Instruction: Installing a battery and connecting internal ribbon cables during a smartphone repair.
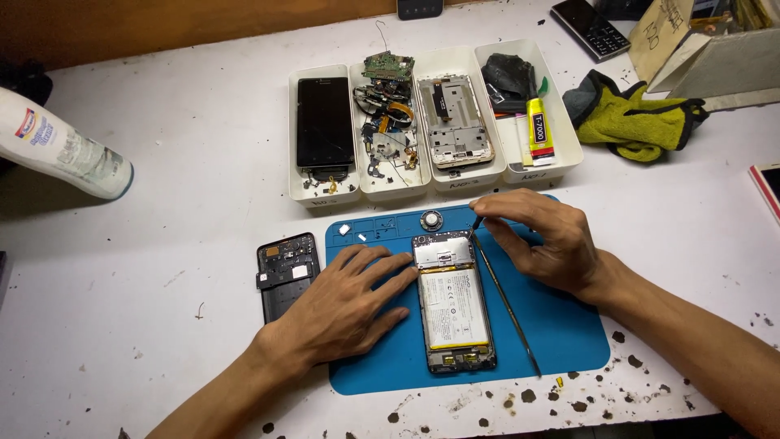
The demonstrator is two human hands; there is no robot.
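An opened phone [452, 302] lies back-up on a blue work mat [561, 333], its white battery and metal shield exposed. My left hand [345, 305] rests flat on the mat, fingertips touching the phone's left edge. My right hand [540, 240] pinches a small dark tool tip [474, 225] at the phone's upper right corner. A long thin metal tool [508, 305] lies on the mat under my right hand. A small round part [431, 219] sits on the mat above the phone.
A black phone back cover [284, 272] lies left of the mat. Several white trays [325, 191] behind hold a phone screen, circuit parts, a frame and a glue tube [539, 130]. A green glove [638, 118] lies at right, a white bottle [61, 146] at left.
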